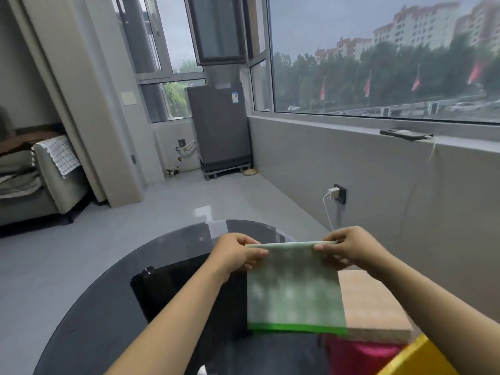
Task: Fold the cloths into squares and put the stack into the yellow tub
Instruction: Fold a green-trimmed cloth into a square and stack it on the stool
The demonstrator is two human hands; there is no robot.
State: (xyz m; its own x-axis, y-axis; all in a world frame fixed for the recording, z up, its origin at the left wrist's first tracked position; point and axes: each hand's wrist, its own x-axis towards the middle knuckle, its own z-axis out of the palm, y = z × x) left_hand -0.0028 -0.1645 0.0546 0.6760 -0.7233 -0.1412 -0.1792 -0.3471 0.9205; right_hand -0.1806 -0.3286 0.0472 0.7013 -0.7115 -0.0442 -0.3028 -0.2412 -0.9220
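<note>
The folding step looks to be in hand: the left hand [238, 255] and right hand [349, 249] each pinch a top corner of the green cloth [293, 288], which hangs between and below them, doubled, pale checked with a bright green hem. Next it likely needs lowering and halving. The yellow tub [416, 358] sits below the right forearm.

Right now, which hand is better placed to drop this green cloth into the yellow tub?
Right. The right hand grips the green cloth on the side nearer the yellow tub; the left hand is farther away.
</note>
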